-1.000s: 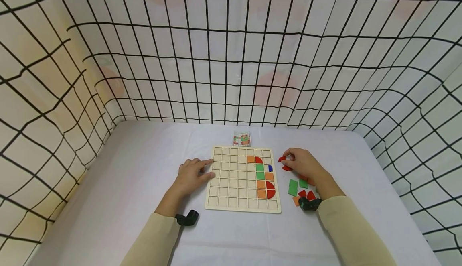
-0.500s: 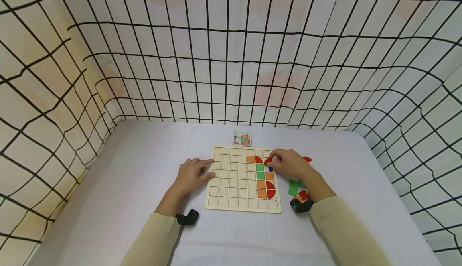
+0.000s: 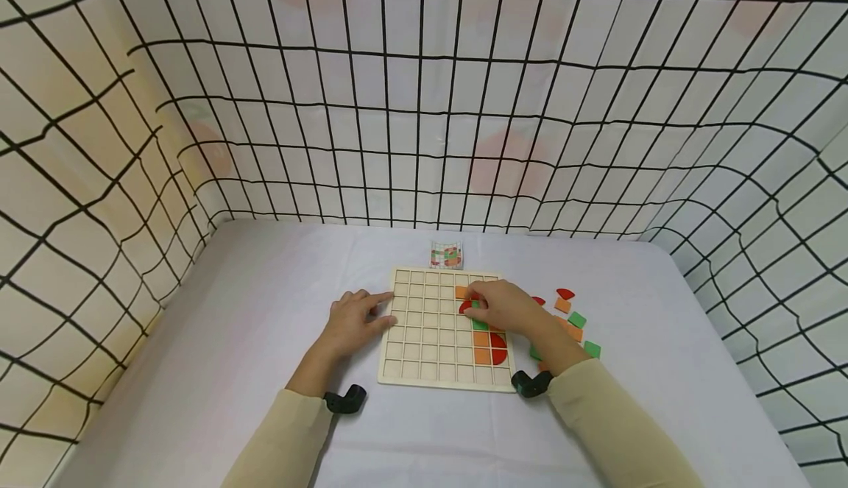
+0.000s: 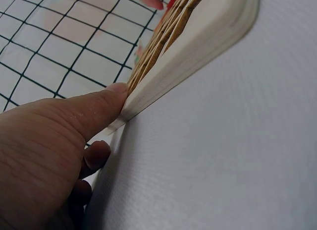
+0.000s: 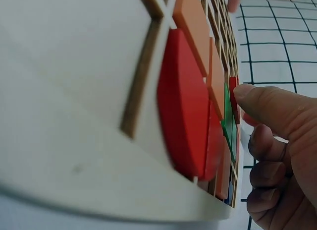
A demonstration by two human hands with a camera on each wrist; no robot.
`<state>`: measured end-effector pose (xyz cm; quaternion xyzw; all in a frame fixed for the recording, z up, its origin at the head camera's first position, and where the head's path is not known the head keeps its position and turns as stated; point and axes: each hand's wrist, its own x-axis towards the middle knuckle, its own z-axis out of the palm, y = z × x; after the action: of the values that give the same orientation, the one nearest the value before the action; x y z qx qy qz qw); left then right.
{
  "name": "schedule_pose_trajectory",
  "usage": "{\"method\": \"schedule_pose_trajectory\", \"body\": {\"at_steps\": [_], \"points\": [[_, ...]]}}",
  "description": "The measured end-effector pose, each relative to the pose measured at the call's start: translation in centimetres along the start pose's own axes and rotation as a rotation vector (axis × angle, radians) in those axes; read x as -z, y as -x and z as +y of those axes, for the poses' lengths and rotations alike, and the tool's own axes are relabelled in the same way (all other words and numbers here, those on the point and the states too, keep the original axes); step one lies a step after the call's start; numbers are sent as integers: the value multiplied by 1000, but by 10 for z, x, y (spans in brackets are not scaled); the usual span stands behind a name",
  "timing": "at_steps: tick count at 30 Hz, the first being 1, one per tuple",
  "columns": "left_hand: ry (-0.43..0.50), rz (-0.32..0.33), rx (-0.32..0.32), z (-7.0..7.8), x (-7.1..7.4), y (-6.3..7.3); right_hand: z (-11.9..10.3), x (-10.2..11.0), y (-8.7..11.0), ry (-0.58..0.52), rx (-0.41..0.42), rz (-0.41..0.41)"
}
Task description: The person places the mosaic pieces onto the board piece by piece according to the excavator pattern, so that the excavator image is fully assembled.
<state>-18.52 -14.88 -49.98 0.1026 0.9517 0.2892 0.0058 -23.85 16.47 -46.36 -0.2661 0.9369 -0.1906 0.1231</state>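
A pale wooden grid board (image 3: 417, 341) lies on the white-covered table. My left hand (image 3: 350, 324) touches its left edge with thumb and index finger; in the left wrist view the thumb (image 4: 106, 103) lies straight against the rim. My right hand (image 3: 506, 308) pinches a red quarter-circle tile (image 3: 465, 307) over the board, beside a green tile (image 3: 480, 324). In the right wrist view that red tile (image 5: 234, 96) stands between thumb and finger. Orange tiles (image 3: 482, 348) and red rounded tiles (image 3: 498, 349) sit in nearby cells. The right hand hides some upper-right cells.
Several loose red, green and orange tiles (image 3: 576, 319) lie right of the board, partly behind the right forearm. A small patterned card (image 3: 446, 255) stands behind the board. Black grid netting (image 3: 437, 135) encloses the table's back and sides.
My right hand has moved left from the loose tiles, over the board's right edge, to its upper-right cells, carrying the red quarter-circle tile. The left hand has stayed at the board's edge.
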Motion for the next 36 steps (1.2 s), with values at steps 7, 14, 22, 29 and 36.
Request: {"method": "schedule_pose_trajectory", "body": {"at_steps": [7,14,22,29,36], "points": [[-5,3,3,0,-1,0,2,-2,2,-11,-7,10],[0,10,-2,-1,-2,0,1,-4,-1,12,-17,1],[0,13,-3,0,-1,0,3,-2,3,-36,-39,8],[0,10,4,1,-1,0,22,12,17,-95,-191,49],[4,13,-2,0,-1,0,53,24,39,-120,-302,97]]}}
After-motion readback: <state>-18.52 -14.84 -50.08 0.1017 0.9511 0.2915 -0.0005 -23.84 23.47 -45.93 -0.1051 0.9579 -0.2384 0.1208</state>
